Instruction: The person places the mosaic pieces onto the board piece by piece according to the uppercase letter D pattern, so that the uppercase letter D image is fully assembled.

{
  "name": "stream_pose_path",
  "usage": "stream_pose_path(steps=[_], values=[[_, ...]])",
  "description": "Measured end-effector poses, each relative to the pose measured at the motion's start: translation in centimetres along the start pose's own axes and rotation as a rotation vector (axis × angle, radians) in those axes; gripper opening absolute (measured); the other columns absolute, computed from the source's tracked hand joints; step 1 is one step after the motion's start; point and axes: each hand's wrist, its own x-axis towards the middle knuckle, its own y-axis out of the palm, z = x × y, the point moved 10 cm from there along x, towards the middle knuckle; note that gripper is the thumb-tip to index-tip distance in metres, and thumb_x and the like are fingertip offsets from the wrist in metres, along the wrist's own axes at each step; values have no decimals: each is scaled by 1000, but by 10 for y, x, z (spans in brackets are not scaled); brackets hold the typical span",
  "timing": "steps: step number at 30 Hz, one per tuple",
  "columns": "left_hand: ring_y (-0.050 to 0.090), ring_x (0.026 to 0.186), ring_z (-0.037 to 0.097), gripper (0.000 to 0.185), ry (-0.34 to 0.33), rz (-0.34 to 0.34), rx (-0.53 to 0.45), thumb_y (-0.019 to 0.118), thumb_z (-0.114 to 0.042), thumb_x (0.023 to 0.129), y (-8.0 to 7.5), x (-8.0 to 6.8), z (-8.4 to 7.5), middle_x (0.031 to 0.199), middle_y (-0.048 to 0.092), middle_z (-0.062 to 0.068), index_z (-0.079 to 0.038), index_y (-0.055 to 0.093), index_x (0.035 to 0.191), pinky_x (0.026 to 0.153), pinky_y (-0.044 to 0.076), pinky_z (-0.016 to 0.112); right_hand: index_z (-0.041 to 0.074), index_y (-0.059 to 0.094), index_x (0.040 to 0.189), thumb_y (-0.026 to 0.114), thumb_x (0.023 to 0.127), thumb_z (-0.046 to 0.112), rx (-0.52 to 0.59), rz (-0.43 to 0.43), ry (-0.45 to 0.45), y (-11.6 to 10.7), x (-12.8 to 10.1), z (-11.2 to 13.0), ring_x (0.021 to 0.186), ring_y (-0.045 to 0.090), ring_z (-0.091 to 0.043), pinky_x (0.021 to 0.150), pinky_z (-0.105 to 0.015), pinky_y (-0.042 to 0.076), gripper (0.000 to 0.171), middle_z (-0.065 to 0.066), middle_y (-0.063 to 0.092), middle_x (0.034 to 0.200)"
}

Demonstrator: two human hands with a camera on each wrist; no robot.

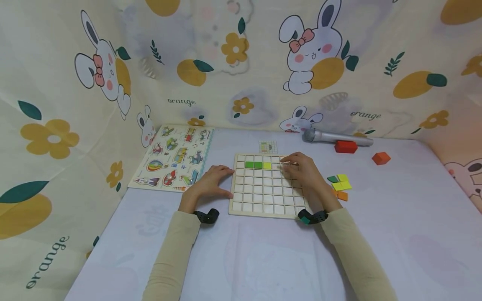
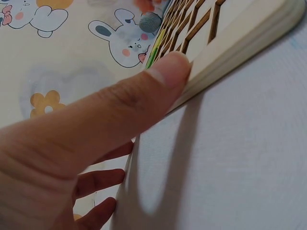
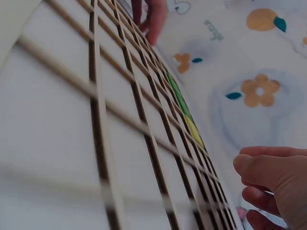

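Observation:
A wooden grid board (image 1: 268,198) lies flat on the table with white squares between its strips. Near its top left, two green tiles (image 1: 254,165) and a yellow tile (image 1: 267,165) sit side by side in one row. My left hand (image 1: 211,184) is at the board's left edge, fingers spread; in the left wrist view its thumb (image 2: 165,74) touches that edge. Over the board's upper right is my right hand (image 1: 306,171). In the right wrist view, the right hand (image 3: 276,175) has thumb and index tips close together; whether anything is between them is hidden.
Loose yellow tiles (image 1: 342,183), a dark green piece (image 1: 333,179) and orange tiles (image 1: 342,195) lie right of the right hand. Behind are a microphone (image 1: 325,136), red block (image 1: 345,146), orange block (image 1: 381,158) and small patterned card (image 1: 268,147). A picture board (image 1: 177,156) lies left.

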Motion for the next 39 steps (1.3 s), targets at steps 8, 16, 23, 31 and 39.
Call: stream_pose_path(steps=[8,16,23,31,39], values=[[29,133,27,85,-9,6,2,79,-45,69,3,2,4,143,39,8,-15,43,140,111,26,44,5,68,107,63,88,9,-110,54,95,-29,-30,-25,88,55,-24,75,-40,52,20,-11,62,100],[30,133,26,85,-6,5,-3,79,-45,69,3,2,4,143,39,7,-16,43,140,112,26,43,5,65,114,64,86,6,-80,266,261,-37,-54,-45,89,53,-24,77,-33,51,28,-10,61,101],[29,133,26,84,-10,11,-9,79,-44,70,2,2,3,143,39,8,-15,43,140,112,26,43,7,64,116,58,82,-7,-47,343,210,-30,-62,-44,98,53,-24,85,-39,49,37,-10,59,115],[29,134,26,84,-17,12,-13,79,-45,70,3,1,3,144,38,7,-16,43,140,112,25,43,9,66,112,61,83,-6,-14,354,227,-25,-64,-44,96,50,-24,78,-29,49,33,-9,59,116],[29,134,26,84,-15,8,-19,79,-45,70,1,0,1,144,38,7,-16,43,140,112,25,44,7,68,109,66,84,3,-93,296,219,-30,-63,-48,88,49,-22,70,-25,48,25,-9,58,107]])
